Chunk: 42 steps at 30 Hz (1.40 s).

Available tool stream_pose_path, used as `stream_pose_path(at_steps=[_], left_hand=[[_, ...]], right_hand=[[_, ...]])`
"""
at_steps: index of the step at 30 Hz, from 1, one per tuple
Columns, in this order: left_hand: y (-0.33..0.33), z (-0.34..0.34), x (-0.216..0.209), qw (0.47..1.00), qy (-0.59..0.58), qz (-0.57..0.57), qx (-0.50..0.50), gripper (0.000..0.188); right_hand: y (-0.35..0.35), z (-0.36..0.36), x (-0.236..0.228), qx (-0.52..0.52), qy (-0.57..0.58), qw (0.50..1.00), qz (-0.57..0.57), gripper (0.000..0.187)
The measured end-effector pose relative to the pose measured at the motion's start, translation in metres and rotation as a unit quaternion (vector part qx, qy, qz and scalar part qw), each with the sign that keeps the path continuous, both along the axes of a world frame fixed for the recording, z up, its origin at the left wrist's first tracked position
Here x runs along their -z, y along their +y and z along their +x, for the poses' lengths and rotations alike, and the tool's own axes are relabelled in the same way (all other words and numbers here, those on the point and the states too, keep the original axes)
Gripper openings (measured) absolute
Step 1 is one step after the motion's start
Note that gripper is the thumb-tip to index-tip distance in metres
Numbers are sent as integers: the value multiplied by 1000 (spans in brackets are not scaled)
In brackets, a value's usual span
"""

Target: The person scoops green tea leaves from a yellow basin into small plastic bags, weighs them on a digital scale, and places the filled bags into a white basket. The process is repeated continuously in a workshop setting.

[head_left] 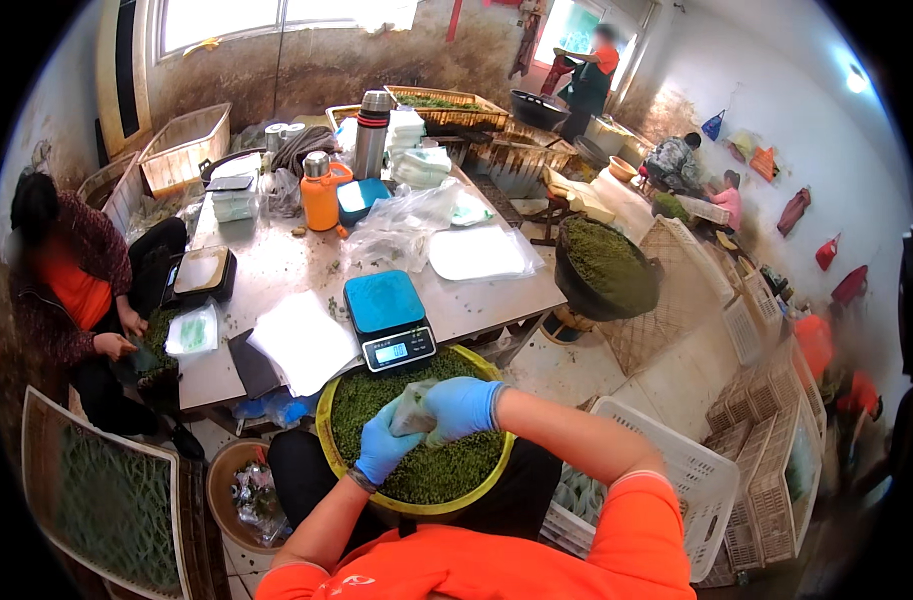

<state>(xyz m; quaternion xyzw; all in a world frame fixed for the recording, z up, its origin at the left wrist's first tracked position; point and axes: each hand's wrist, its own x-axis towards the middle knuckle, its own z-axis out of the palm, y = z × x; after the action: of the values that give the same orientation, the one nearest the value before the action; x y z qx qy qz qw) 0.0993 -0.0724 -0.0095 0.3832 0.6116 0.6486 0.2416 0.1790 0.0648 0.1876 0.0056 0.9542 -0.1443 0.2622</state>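
The left grip (385,447) grasps a small translucent bag (413,409) above the yellow basin (325,428) of green bits; the right grip (461,409) touches the bag's right side, though I cannot tell whether its fingers close on it. Just beyond, a digital scale (385,303) at the desk's (482,312) edge blocks the way forward, with white sheets (305,342) beside it. A white crate (715,492) stands to the right, a brown tub (220,487) to the left.

In front of you, a scale (385,302) shows lit digits on its display (390,353); your orange shirt (497,568) bears a small white mark (358,580).
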Motion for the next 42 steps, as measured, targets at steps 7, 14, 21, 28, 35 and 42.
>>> stream_pose_path(at_steps=[7,14,21,28,35,42], left_hand=[[19,10,-17,992,-55,108,-21,90],[27,13,-27,989,-107,86,52,87],[38,41,-30,991,-61,64,97,82],[48,50,-60,978,-75,75,177,68],[46,22,-80,972,-160,-34,167,40],[74,64,-110,866,-114,-181,452,78]], right_hand=[[6,10,35,-41,65,992,-99,59],[25,34,-10,21,144,988,-61,68],[41,48,26,44,-25,989,-143,52],[43,75,43,121,190,973,58,20],[54,132,23,282,652,700,-68,61],[77,247,80,414,378,709,-427,19]])
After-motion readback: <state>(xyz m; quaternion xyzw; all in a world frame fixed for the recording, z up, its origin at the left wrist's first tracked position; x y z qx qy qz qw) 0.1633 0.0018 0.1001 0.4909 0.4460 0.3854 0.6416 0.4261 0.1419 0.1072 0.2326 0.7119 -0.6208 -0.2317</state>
